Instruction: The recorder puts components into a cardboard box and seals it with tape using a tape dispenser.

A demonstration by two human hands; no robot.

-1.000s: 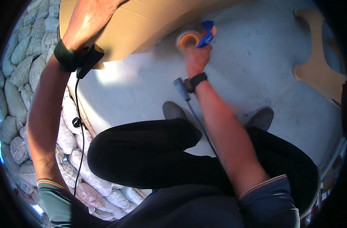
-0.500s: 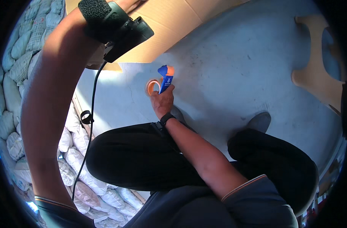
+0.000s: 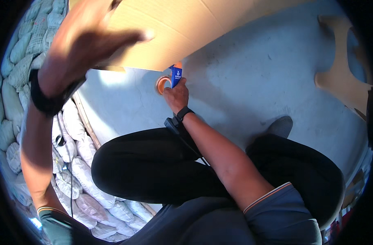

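Observation:
My right hand (image 3: 177, 96) is closed around a tape dispenser (image 3: 176, 76), blue with an orange roll of tape on its left side. The dispenser's top end meets the lower edge of a large brown cardboard sheet or box side (image 3: 162, 36) and is partly covered by it. At the upper left, my left hand (image 3: 86, 41) is blurred by motion in front of the cardboard. Its thumb sticks out to the right, apart from the fingers, and nothing shows in its grip. Some fingertips are cut off by the top of the picture. Both wrists wear black straps with devices.
Stacked white woven sacks (image 3: 86, 171) line the left side, with a wooden strip (image 3: 86, 120) along them. A cut-out cardboard piece (image 3: 337, 73) lies at the right on the grey floor (image 3: 243, 81). My bent knees and one shoe (image 3: 281, 125) are below.
My left hand has come down and left from the top edge, its thumb now apart. My right hand has moved the tape dispenser slightly upward to the cardboard's edge. The cardboard has shifted a little right.

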